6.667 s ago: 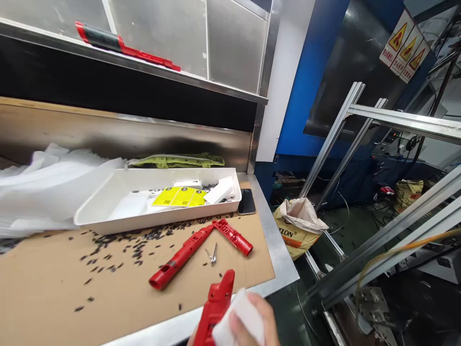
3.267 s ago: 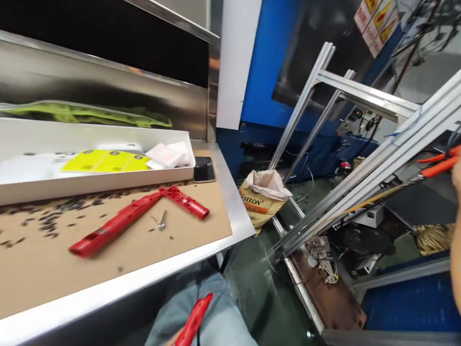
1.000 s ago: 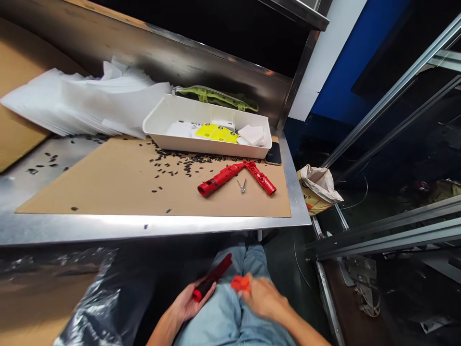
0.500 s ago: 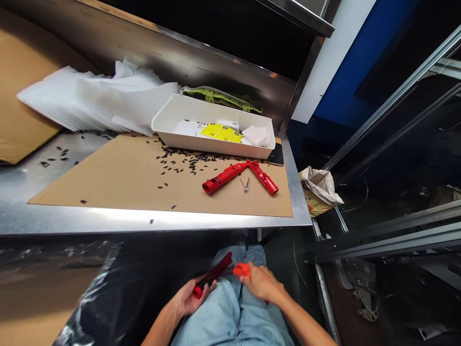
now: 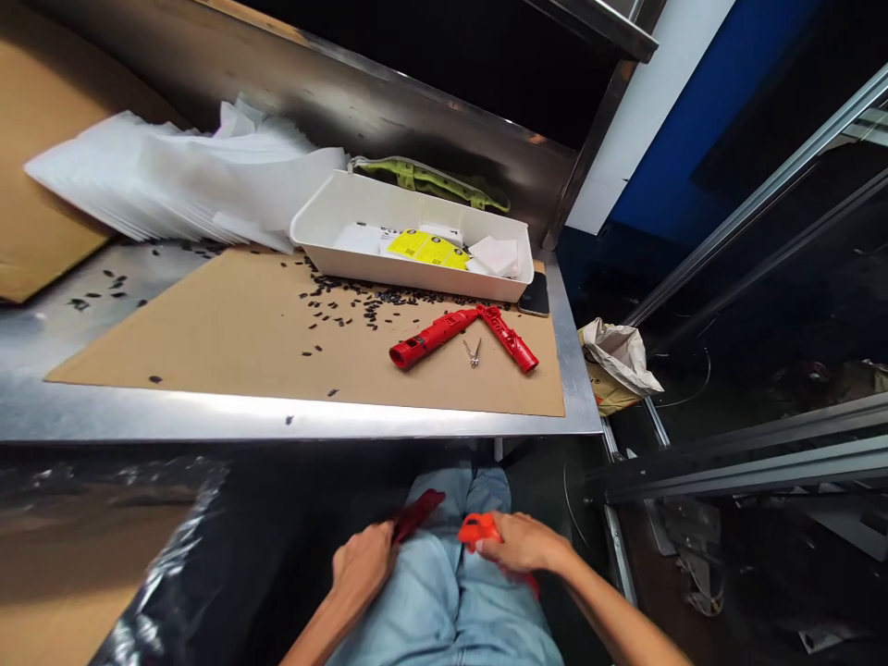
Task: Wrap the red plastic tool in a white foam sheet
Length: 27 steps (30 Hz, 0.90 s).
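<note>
Over my lap, my left hand (image 5: pixel 364 560) is closed around a dark red tubular plastic part (image 5: pixel 420 515), whose far end points up and to the right. My right hand (image 5: pixel 520 544) grips a bright orange-red plastic piece (image 5: pixel 478 530) above the right thigh; more red shows below that hand, and the kind of piece cannot be made out. A short gap separates the two held parts. On the cardboard sheet (image 5: pixel 228 333) lie a red tubular part (image 5: pixel 431 340) and a second, slimmer red part (image 5: pixel 510 340), meeting at their far ends. Between them sits a small metal tool (image 5: pixel 473 353).
A white tray (image 5: pixel 416 268) holds yellow labels (image 5: pixel 428 248) and papers. Small black pieces (image 5: pixel 367 301) are scattered before it. A phone (image 5: pixel 535 294) lies by its right end, a green pouch (image 5: pixel 430 182) behind. White foam sheets (image 5: pixel 208 180) are stacked left. A paper bag (image 5: pixel 617 365) stands right.
My left hand has turned over, from palm up under the dark red part to back up around it. My right hand has shifted slightly right with the orange-red piece.
</note>
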### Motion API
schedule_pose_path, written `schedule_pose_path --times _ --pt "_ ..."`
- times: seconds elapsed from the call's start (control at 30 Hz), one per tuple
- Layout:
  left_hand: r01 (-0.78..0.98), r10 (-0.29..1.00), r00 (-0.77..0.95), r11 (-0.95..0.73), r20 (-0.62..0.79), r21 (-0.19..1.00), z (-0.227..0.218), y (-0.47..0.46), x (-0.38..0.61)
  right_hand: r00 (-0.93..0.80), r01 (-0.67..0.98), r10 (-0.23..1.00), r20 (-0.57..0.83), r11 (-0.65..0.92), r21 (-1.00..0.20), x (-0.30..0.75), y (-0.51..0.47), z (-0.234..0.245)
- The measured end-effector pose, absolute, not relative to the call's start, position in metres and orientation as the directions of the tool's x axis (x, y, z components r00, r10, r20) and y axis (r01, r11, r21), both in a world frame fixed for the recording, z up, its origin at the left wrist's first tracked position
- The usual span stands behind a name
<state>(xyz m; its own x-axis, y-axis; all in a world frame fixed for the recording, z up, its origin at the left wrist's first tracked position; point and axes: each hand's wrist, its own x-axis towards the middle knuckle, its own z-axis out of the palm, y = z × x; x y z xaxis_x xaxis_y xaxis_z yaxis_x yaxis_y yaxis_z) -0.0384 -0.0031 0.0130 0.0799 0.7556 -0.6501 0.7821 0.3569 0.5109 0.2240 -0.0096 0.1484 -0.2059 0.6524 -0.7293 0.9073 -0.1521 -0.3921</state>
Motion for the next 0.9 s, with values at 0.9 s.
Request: schedule_pose_path --times 0.9 --pt "0.629 0.807 0.216 0.316 -0.55 0.71 0.022 -0.027 -0.044 -0.204 0.873 0.687 -0.698 -0.194 -0.447 0.209 -0.037 0.168"
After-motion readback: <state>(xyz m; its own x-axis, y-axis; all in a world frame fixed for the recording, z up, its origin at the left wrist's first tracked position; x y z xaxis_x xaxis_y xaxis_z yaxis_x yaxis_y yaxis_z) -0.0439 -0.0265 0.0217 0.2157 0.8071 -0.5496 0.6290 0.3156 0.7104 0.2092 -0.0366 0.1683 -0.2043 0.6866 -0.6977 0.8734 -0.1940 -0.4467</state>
